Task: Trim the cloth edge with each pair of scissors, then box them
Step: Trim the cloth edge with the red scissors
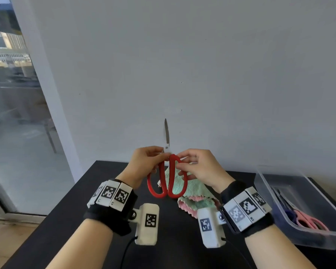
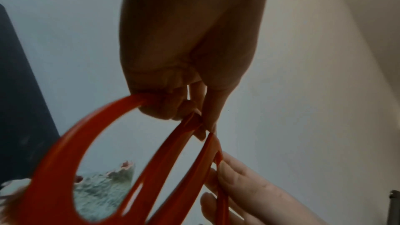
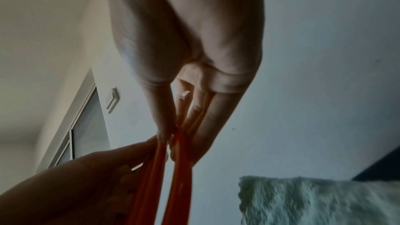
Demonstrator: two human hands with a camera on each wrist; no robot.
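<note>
I seem to be in a plain room of a home or small office high in a city, though I cannot tell which. A bare white wall [image 1: 202,65] rises straight behind the black table [image 1: 89,193] I work at. To my left a tall glass door [image 1: 14,113] with a white frame looks out on buildings, and wooden flooring [image 1: 10,241] shows below it.
</note>
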